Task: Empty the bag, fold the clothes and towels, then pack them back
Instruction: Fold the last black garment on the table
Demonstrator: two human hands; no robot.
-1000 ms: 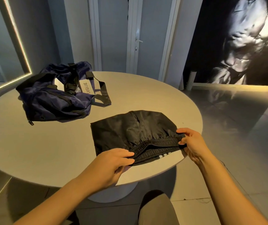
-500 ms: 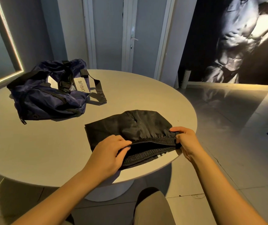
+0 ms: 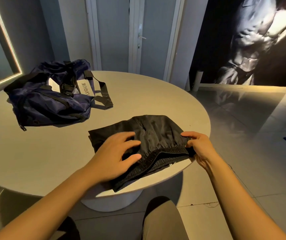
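At the far left, a lit frame is glowing on the wall. Below it, a navy duffel bag is lying slumped on the left part of the round surface. Its mouth is gaping open, and its black strap is trailing out to the right over the top of the surface. A white label with the letters "LVQUE" is showing at the opening of the bag. What is lying inside the bag, I cannot tell.

Behind the surface, a pale door with a small handle is standing closed.

Well apart from the bag, near the front edge of the surface, a black garment is lying folded, with its elastic waistband facing the person. The left hand is resting flat on the left half of the garment, with the fingers spread and straight; it is a little blurred. The right hand is pinching the right end of the waistband between thumb and curled fingers, just at the edge of the surface. One corner of the garment is hanging slightly over the front edge.

Below, between the two forearms, the knee of the person is showing in beige cloth. To the right, a large dark wall picture is standing over the shiny floor.
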